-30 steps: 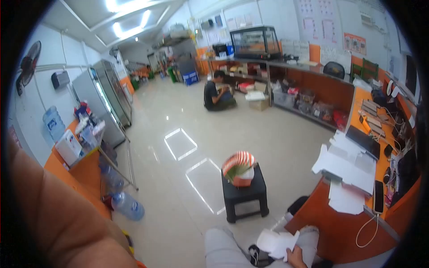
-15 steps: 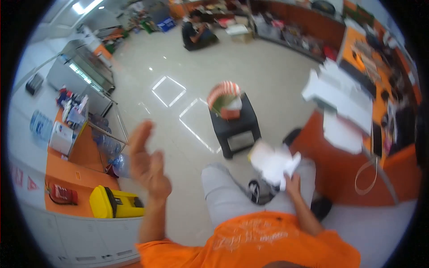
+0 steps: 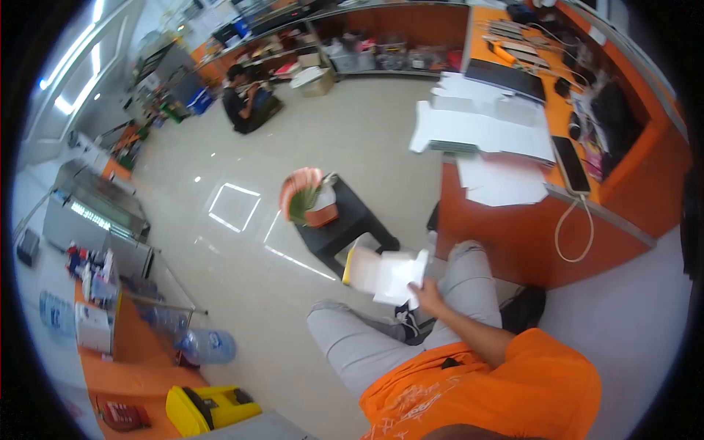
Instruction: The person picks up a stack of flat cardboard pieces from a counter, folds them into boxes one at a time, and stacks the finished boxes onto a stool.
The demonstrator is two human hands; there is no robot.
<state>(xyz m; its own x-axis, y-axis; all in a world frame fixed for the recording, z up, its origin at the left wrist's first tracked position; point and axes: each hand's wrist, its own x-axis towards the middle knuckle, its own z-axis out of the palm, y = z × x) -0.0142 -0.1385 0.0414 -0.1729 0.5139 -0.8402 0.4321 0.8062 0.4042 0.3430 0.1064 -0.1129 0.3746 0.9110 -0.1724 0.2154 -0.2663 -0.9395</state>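
Observation:
My right hand [image 3: 427,297] is closed on the near edge of a partly unfolded carton [image 3: 389,279], white inside with a yellow edge on its left side. The carton is above my knees, close to a black stool [image 3: 352,220]. On the stool stands a fanned row of orange-and-green folded cartons or cards [image 3: 301,194]; their exact kind is not clear. My left hand is out of view.
At the right, an orange desk [image 3: 506,227] bears stacked flat white cardboard sheets [image 3: 484,121] and a dark phone-like device [image 3: 570,165] with a white cable. A person [image 3: 246,103] sits on the floor farther back. Water bottles [image 3: 207,345] and a yellow bin [image 3: 187,411] are at left.
The view has turned to the right. My left hand, raised with fingers extended before, has gone out of view. My right hand still grips the carton, which shows more clearly.

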